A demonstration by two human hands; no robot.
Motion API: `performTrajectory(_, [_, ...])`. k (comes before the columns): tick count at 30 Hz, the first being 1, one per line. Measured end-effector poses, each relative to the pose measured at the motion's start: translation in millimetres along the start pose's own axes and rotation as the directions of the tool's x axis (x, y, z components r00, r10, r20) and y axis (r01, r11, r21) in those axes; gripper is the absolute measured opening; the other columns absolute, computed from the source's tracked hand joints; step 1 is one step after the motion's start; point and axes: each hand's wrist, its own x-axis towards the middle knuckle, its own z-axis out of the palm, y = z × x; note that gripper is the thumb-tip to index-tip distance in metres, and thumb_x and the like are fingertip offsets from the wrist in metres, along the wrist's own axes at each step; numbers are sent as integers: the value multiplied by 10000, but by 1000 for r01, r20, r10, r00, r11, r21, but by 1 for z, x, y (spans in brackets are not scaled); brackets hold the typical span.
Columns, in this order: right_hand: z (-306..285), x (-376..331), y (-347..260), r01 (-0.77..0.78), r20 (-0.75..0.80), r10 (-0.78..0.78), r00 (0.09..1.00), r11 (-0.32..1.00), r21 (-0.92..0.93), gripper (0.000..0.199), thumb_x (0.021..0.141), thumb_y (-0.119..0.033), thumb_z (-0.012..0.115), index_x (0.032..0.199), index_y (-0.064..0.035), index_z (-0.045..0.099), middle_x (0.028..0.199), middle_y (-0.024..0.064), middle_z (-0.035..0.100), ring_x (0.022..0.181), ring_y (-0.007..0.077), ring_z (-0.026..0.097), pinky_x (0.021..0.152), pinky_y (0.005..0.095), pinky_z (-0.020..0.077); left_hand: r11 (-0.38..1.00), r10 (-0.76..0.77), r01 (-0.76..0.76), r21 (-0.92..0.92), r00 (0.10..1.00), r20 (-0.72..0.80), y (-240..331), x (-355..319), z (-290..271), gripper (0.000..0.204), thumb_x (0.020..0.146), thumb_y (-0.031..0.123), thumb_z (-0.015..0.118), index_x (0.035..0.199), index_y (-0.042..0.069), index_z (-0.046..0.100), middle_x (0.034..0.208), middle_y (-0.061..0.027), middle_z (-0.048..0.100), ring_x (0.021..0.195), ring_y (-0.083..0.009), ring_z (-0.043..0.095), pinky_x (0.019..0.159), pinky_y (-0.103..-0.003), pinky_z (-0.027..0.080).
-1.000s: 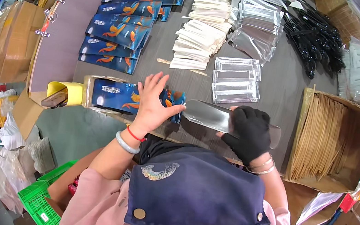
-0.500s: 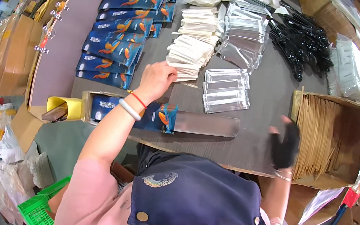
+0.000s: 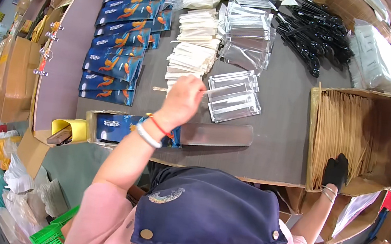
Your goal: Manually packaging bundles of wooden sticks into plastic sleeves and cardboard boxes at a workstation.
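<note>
Mid-frame, our left hand pinches a stick by the clear bags — our gloved right hand grips the box edge, lower right.

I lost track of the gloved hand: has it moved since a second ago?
Yes. The right hand, in its black glove, has gone from the grey table edge rightward into the cardboard box of tan sleeves.
</note>
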Motion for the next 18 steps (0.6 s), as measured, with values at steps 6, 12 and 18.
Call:
performTrajectory(6, [4, 4, 16, -74, 10, 75, 997, 996, -58, 333, 908, -198, 562, 1169, 5, 601, 1084, 228, 651, 1014, 384, 631, 887, 459, 495, 979, -58, 48, 199, 997, 45, 18, 18, 38, 204, 710, 124, 788, 816, 74, 621, 912, -97, 580, 867, -330, 557, 751, -441, 470])
performTrajectory(12, [-13, -7, 0, -87, -210, 238, 948, 831, 549, 255, 1007, -231, 506, 1073, -7, 609, 859, 116, 641, 767, 280, 599, 732, 399, 485, 964, -259, 265, -16, 950, 172, 21, 25, 19, 169, 756, 158, 763, 818, 47, 652, 776, -88, 653, 759, -285, 642, 689, -415, 502])
performTrajectory(18, [-38, -41, -138, 276, 43, -380, 924, 739, 615, 188, 971, -101, 533, 1104, -2, 621, 909, 147, 592, 839, 291, 595, 782, 359, 474, 975, -186, 223, -22, 860, 475, 44, -17, -30, 200, 720, 146, 799, 840, 81, 653, 829, -51, 642, 829, -213, 622, 752, -338, 487])
